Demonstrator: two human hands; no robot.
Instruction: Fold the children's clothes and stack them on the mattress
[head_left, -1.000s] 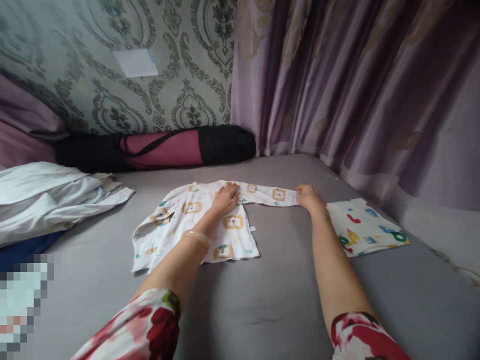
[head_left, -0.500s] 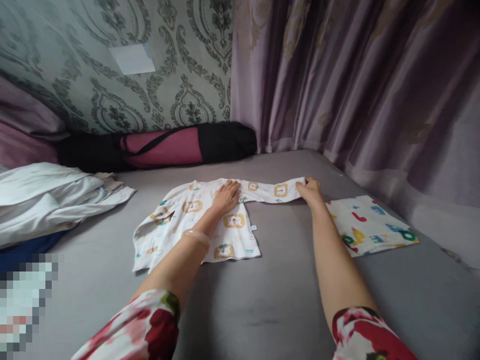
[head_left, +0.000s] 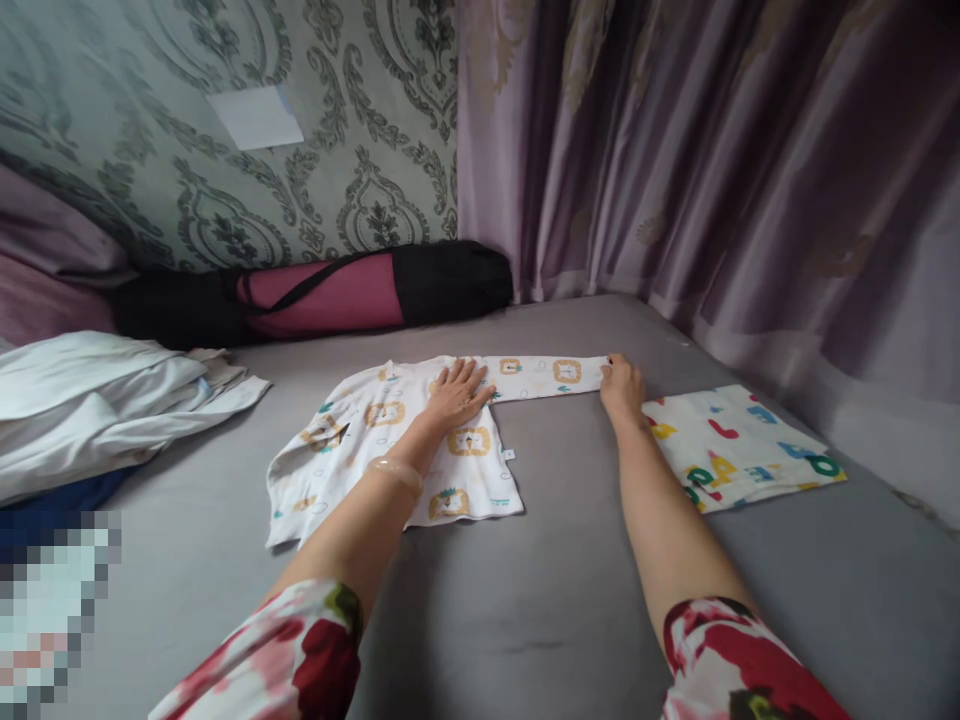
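Note:
A small white long-sleeved shirt (head_left: 469,470) printed with yellow lion faces lies spread on the grey bed sheet (head_left: 540,580). My left hand (head_left: 457,392) lies flat on its upper right part, by the shoulder, with fingers spread. The sleeve on the right stretches out straight and flat. At its cuff, my right hand (head_left: 622,388) grips the end between thumb and fingers. The sleeve on the left is bent downward, and my left forearm covers part of the shirt's lower left.
To the right lies a folded white cloth (head_left: 750,440) with colourful letters. A heap of pale clothes (head_left: 112,400) sits at left, over something dark blue. Along the patterned wall rests a long black and maroon bag (head_left: 330,295). Purple curtains (head_left: 637,150) hang at the back right.
The sleeve on the right has become straighter and flatter, its cuff lower on the sheet. My left hand's fingers have spread wider and shifted slightly right. The view has moved a little.

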